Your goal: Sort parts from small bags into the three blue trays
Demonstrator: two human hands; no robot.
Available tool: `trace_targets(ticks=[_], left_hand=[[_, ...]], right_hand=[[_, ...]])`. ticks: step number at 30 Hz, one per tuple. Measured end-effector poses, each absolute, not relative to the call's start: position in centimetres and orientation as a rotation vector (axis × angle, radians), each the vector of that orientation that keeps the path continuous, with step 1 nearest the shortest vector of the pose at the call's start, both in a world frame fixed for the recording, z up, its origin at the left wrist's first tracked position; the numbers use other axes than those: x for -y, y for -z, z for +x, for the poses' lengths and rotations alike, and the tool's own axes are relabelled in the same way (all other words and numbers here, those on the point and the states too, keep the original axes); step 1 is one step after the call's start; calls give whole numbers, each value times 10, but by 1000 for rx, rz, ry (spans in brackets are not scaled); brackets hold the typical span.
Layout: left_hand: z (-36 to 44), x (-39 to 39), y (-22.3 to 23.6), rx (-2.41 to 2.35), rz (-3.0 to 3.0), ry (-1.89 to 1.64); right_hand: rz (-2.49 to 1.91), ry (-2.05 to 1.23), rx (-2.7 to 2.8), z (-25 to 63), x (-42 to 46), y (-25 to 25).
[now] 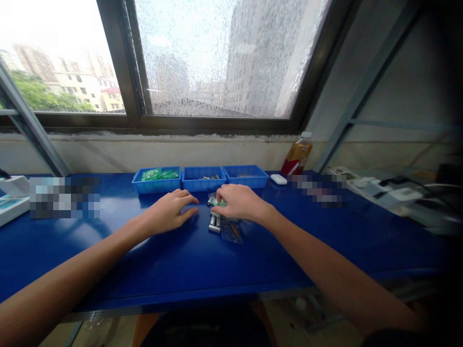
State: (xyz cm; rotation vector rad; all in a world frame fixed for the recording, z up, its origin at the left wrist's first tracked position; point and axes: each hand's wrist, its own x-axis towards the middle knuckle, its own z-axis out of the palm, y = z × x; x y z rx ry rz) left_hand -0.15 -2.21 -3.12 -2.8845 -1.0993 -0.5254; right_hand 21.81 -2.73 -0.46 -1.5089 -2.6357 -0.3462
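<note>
My left hand hovers over the blue table with thumb and fingers apart and nothing between them. To its right, my right hand is curled over a small pile, its thumb and forefinger bent around something pale green that I cannot make out. Under and beside those fingers lies a small clear plastic bag. Just below the hand are several small silver-white metal pieces. Next to them a clear bag holds thin copper-coloured pieces. My right hand hides part of the pile.
Behind my hands stand three blue bins: the left bin holds green packets, the middle bin small metal parts, the right bin a few small items. A white case and a drink bottle stand right. Metal posts flank the table.
</note>
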Motion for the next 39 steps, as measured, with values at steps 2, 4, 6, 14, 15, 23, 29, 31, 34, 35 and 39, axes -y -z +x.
trace_targets(ticks=[2,4,6,14,15,23,29,31,34,35,39], left_hand=[[-2,22,31,1107,-2901,515],[-1,22,31,1118,-2924,530],[1,24,29,1148,-2980,595],[12,28,23,2382,-3279,1602],[12,27,23,2519,-3234,1739],[7,20,23,2443,-3038,2296],[7,21,25,1608,-2917,1933],[8,24,27,1289,-2895,1624],[8,29,27,958,-2858,1328],[9,30,26,943,-2844,1289],[9,30,20,1337,-2976,1354]], right_hand=[[-1524,370,2627,217,27,5],[-1524,400,2632,216,28,5],[-1494,420,2624,215,29,4],[-1073,333,2313,204,38,0],[-1003,330,2318,202,40,1],[-936,236,2398,191,47,11],[-1185,-744,1936,188,33,13],[-1216,-999,1775,186,30,13],[-1174,-1100,1666,185,30,14],[-1162,-1036,1687,185,31,15],[-1140,-441,1940,189,35,17]])
